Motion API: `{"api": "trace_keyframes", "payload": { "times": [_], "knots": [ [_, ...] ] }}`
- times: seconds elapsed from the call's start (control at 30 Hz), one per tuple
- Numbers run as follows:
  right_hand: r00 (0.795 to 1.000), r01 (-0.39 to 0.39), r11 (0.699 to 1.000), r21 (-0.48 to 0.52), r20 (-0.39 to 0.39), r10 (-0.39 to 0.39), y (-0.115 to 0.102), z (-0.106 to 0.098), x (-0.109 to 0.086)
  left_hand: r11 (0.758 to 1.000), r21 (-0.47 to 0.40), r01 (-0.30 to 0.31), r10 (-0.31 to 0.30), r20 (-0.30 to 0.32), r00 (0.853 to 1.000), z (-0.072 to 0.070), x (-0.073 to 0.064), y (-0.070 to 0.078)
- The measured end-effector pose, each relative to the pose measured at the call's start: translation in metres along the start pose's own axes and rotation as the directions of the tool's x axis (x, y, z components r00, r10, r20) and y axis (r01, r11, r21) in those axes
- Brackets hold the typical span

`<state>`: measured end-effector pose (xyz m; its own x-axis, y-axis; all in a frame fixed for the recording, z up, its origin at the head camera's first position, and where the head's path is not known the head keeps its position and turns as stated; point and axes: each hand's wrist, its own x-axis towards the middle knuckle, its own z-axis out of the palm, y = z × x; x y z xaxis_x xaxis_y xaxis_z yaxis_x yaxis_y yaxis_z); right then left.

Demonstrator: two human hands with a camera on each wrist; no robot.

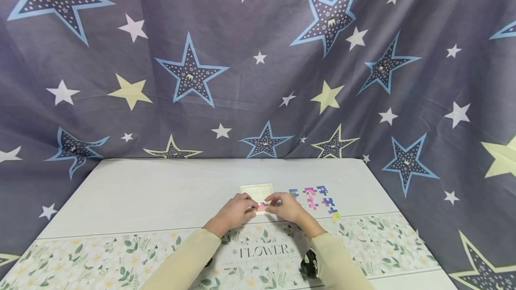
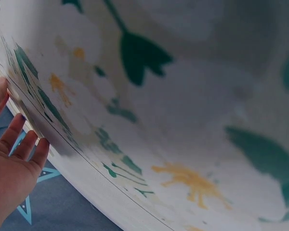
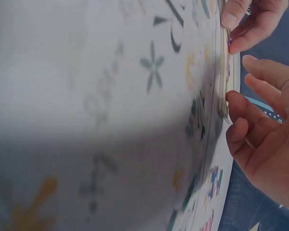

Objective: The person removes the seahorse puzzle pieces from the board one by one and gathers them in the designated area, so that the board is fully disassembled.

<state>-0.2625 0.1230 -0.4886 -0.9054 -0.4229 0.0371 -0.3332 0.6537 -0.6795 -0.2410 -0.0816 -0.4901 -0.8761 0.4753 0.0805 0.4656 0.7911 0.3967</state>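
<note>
A shallow cream puzzle tray (image 1: 256, 188) lies on the table between both hands. Pink puzzle pieces (image 1: 262, 206) sit in its near part, partly hidden by fingers. My left hand (image 1: 238, 209) is over the tray's near left corner, fingertips at the pieces. Its fingers (image 2: 26, 150) look extended and spread in the left wrist view. At the tray's right side is my right hand (image 1: 287, 207), with loosely bent fingers (image 3: 241, 106) by the frame edge and a gap between thumb and forefinger. I see no piece pinched in either hand, though the left fingertips are partly hidden.
To the right of the tray lie loose jigsaw pieces, among them a pink one (image 1: 310, 191), a blue one (image 1: 322, 189) and a yellow one (image 1: 336, 215). A floral table runner (image 1: 121, 247) crosses the near table. Behind hangs a starry curtain (image 1: 225, 115).
</note>
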Motion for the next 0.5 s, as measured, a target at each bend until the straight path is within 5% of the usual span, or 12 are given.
{"api": "trace_keyframes", "payload": {
  "times": [0.5],
  "knots": [
    [0.997,-0.08,0.993,-0.091,-0.012,0.079,-0.01,0.014,0.011,1.0,0.019,0.02,-0.021,0.019,1.0,0.001,0.001,-0.002]
  ]
}}
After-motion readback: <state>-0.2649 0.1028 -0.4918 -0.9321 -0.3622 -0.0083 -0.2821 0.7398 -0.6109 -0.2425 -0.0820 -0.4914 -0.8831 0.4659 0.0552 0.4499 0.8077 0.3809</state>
